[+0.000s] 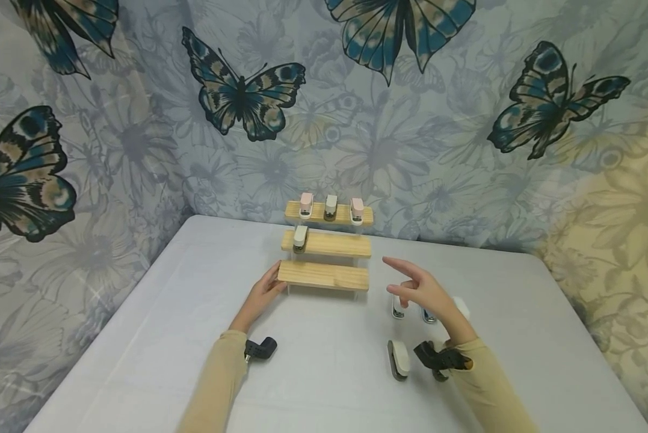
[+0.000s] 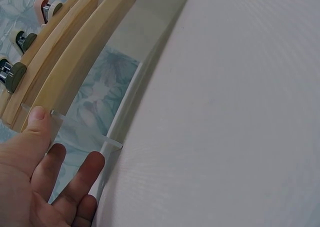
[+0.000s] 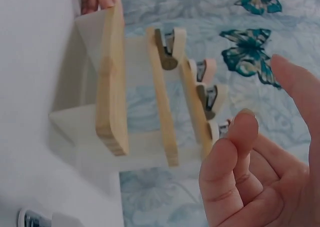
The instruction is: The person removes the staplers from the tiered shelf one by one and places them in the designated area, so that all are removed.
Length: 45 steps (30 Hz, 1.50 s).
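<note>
A three-tier wooden stand (image 1: pixel 329 275) with clear side supports is at the middle of the table. My left hand (image 1: pixel 261 297) holds the left end of its lowest shelf. In the left wrist view, the thumb (image 2: pixel 37 118) lies against the shelf's edge, with other fingers bent below it. My right hand (image 1: pixel 423 294) hovers to the right of the stand, holding nothing, with index finger and thumb spread and other fingers bent. Two pink staplers (image 1: pixel 306 204) and a cream-and-dark one (image 1: pixel 331 206) stand on the top shelf. Another cream stapler (image 1: pixel 299 237) sits at the middle shelf's left.
On the white table (image 1: pixel 313 373), several more staplers lie around my right arm. A cream stapler (image 1: pixel 401 359) lies nearest the front, while a white-based one (image 1: pixel 398 308) and a blue-toned one (image 1: pixel 429 316) are partly hidden beneath the hand. Butterfly-printed wallpaper (image 1: pixel 383 156) rises behind.
</note>
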Each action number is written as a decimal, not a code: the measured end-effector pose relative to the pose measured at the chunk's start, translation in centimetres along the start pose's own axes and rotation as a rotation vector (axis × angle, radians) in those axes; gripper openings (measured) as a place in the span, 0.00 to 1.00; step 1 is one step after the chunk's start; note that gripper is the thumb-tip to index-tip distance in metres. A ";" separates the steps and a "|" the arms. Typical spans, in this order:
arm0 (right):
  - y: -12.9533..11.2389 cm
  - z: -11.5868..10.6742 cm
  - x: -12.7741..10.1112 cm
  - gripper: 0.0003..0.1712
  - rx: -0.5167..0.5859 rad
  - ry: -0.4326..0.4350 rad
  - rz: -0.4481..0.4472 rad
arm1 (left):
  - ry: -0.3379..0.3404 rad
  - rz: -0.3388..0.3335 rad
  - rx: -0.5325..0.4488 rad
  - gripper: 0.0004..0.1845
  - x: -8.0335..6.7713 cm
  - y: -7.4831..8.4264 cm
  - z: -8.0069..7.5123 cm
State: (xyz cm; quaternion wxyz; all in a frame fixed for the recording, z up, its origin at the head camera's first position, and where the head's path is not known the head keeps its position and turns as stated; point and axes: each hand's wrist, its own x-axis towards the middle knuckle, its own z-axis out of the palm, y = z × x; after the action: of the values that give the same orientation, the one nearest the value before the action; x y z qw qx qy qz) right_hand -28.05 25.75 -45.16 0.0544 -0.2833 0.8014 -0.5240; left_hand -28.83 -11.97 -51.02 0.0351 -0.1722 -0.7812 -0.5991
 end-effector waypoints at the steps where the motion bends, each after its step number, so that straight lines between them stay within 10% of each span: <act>1: 0.1 0.2 0.3 0.32 -0.028 0.010 0.021 | 0.005 -0.005 0.001 0.30 0.0 0.0 0.0; 6: 2.5 0.7 1.5 0.32 0.030 0.028 0.002 | -0.005 -0.013 0.011 0.30 0.0 0.2 0.1; 13: -9.1 2.8 2.2 0.29 0.078 0.022 0.094 | -0.011 0.010 0.025 0.30 0.2 0.3 0.1; 18: -10.4 3.8 3.4 0.29 0.090 0.007 0.085 | -0.006 0.004 0.020 0.30 0.2 0.3 0.1; 28: 3.0 4.9 7.8 0.29 0.170 0.039 0.028 | 0.001 0.019 0.017 0.31 0.0 0.2 0.0; 33: 5.8 5.7 9.3 0.29 0.128 0.075 0.038 | 0.012 0.017 0.012 0.31 0.1 0.1 0.1; 45: -5.4 7.5 8.9 0.32 0.209 0.053 0.130 | 0.012 -0.003 0.010 0.32 -0.1 0.2 0.0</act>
State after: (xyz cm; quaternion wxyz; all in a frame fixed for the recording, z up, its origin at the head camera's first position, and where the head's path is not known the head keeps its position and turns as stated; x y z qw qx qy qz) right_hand -30.45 13.55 -41.94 0.0965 -0.2096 0.7603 -0.6072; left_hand -28.71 -11.97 -50.86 0.0400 -0.1674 -0.7841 -0.5964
